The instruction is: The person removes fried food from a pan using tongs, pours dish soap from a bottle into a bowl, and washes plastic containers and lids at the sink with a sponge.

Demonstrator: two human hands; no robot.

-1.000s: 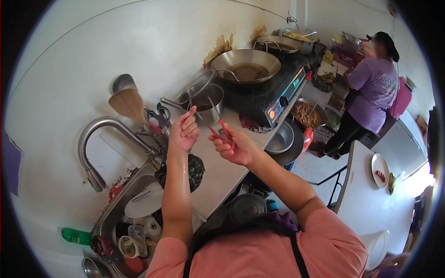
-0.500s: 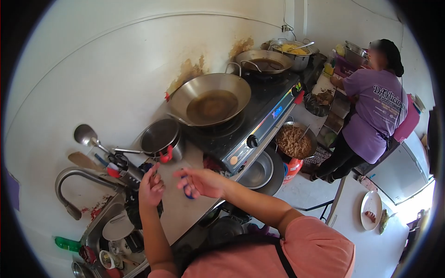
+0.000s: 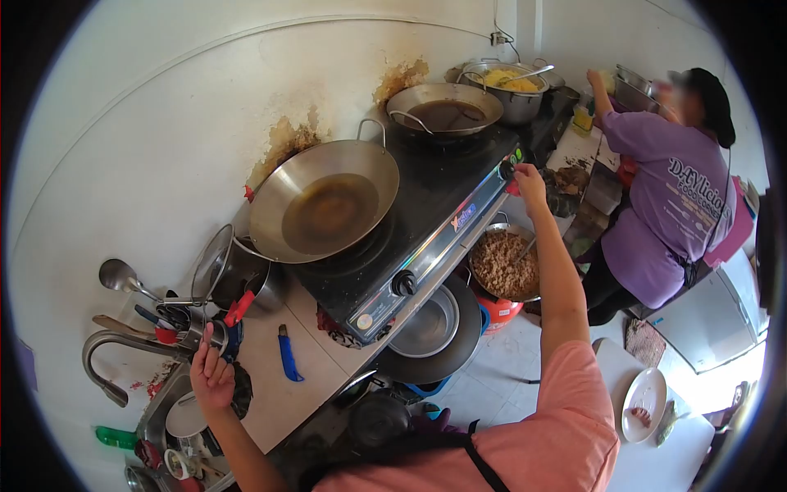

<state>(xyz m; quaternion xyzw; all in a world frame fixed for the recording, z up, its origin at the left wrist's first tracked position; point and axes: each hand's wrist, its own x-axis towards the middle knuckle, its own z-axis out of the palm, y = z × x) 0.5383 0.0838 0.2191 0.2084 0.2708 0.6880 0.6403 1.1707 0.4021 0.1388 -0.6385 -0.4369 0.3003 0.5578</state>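
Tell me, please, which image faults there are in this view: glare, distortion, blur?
Head view: strong fisheye curving, with dark rounded borders; washed-out glare at lower right, behind the white table; blurred face on the person in purple; small print on the shirt too soft to read.

"DAYlicious FOOD CORNER" — on purple shirt
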